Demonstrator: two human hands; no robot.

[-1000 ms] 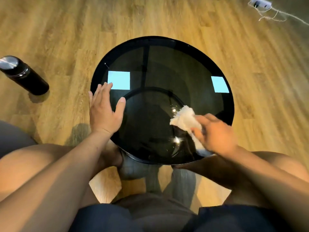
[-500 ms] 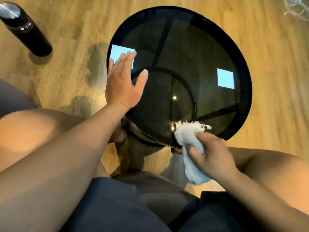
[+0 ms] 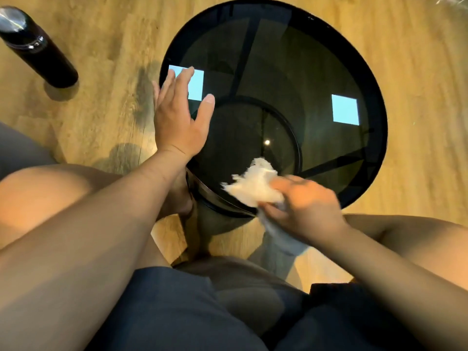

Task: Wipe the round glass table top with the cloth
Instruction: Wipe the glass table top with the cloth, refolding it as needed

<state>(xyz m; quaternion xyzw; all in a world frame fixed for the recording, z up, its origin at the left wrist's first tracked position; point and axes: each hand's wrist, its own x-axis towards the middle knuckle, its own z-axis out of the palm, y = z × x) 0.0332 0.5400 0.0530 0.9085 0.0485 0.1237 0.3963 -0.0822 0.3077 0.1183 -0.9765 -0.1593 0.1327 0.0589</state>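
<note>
A round, dark glass table top with a black rim fills the middle of the head view. My left hand lies flat on its left edge, fingers straight and thumb spread. My right hand grips a white cloth at the near edge of the glass. The bunched cloth presses on the surface, and a loose end hangs down below my hand. My right hand is blurred by motion.
A black bottle with a silver cap stands on the wooden floor at the far left. My bare knees and dark shorts sit close to the table's near side. A white cable lies at the top right.
My right hand has carried the cloth from the near edge back up onto the glass, a little to the left. My left hand has stayed flat on the left edge.
</note>
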